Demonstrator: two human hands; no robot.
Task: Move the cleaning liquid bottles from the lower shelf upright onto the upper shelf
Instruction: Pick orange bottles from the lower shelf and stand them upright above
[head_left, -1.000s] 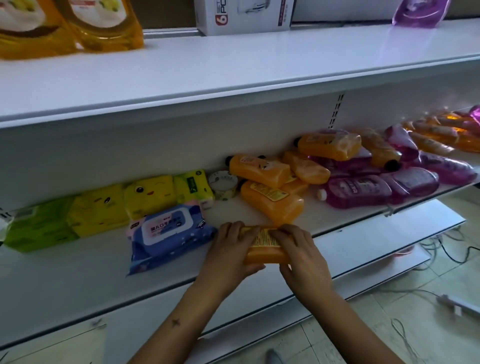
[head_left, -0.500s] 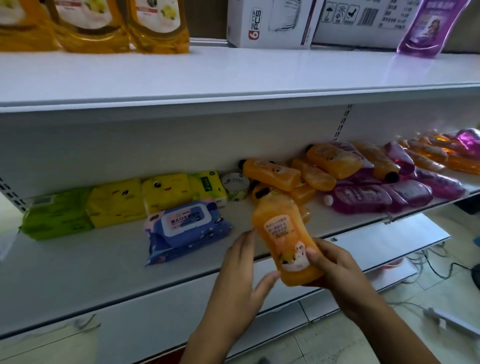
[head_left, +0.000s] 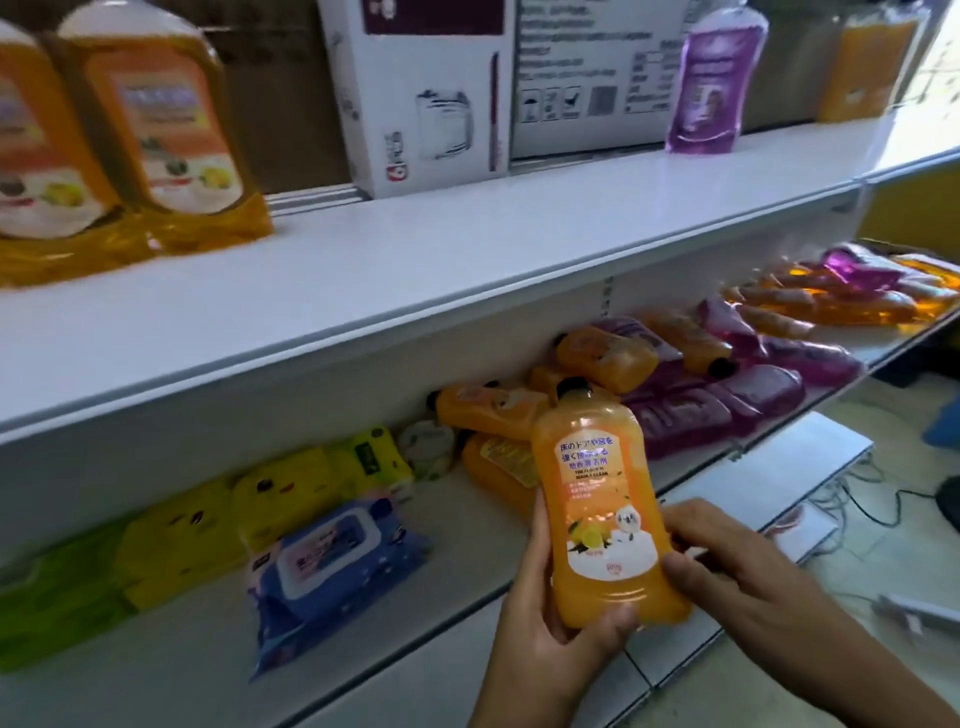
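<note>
Orange bottle (head_left: 605, 512) held upright, cap up, in front of the lower shelf (head_left: 467, 525); left hand (head_left: 550, 631) cups its base, right hand (head_left: 737, 577) grips its side. Upper shelf (head_left: 415, 270) lies above.

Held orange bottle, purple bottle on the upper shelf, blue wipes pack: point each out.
held orange bottle (head_left: 597, 499): head view, front label.
purple bottle (head_left: 711, 88): head view, middle of its body.
blue wipes pack (head_left: 332, 566): head view, white flap on top.
</note>
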